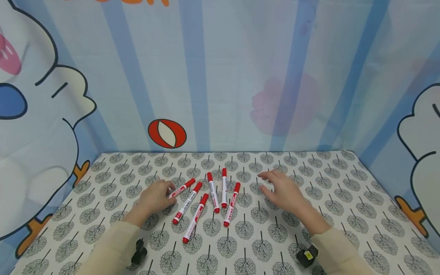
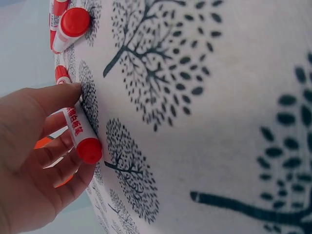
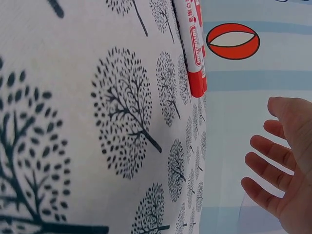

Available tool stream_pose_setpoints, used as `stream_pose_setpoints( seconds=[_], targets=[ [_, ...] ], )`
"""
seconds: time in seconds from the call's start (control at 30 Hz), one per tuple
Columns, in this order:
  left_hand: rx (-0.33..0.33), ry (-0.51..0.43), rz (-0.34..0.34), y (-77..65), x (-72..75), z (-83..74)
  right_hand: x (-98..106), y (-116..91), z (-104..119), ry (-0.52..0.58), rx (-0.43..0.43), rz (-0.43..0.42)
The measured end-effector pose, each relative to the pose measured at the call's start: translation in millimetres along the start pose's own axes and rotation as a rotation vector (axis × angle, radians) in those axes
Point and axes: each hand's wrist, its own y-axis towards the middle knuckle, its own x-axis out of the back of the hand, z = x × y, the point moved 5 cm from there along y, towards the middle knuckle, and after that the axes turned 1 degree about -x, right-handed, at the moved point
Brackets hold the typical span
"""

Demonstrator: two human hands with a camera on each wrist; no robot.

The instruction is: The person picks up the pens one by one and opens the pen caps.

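Red-capped marker (image 1: 182, 188) in left hand (image 1: 156, 196), fingers round it; right hand (image 1: 283, 191), fingers relaxed, near five other markers (image 1: 213, 193).

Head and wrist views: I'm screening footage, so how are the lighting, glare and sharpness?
Head view: soft light, no harsh glare on the backdrop, print on the markers too small to read; left wrist view: scene turned sideways, red characters legible on the held marker by the left hand; right wrist view: also sideways, "BOARD" readable on the nearer marker.
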Motion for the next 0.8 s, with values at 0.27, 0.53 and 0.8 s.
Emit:
stream_pose_setpoints(
  seconds=[0.27, 0.53, 0.8],
  targets=[
    [0.003, -0.018, 0.011, 1.7, 0.4, -1.9, -6.4, 2.7, 8.1, 0.021, 0.027, 0.003],
    [0.007, -0.030, 0.001, 1.3, 2.9, -2.7, -6.6, 5.3, 20.6, 0.019, 0.056, 0.000],
    [0.005, 0.000, -0.003, 2.4, 7.3, -2.6, -6.5, 7.0, 24.3, 0.011, 0.080, -0.009]
  ],
)
